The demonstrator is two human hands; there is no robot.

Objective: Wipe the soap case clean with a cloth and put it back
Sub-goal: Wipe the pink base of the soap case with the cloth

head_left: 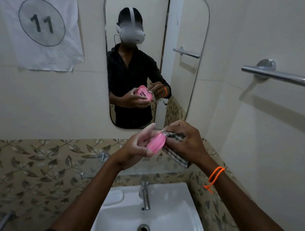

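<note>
The pink soap case [156, 143] is held up in front of the mirror, above the sink, by my left hand [136, 147], whose fingers and thumb curl round it. My right hand [184, 142] grips a checked cloth [175, 154] and presses it against the case's right side. Part of the cloth hangs down below my right hand. The mirror shows the case's slotted side facing away from me.
A white sink [157, 217] with a chrome tap [145, 195] lies below my arms. A glass shelf [138, 167] runs along the leaf-patterned tiles. The mirror [153, 60] hangs ahead, a towel bar [284, 77] sticks out at right, a paper sign [40, 22] is at left.
</note>
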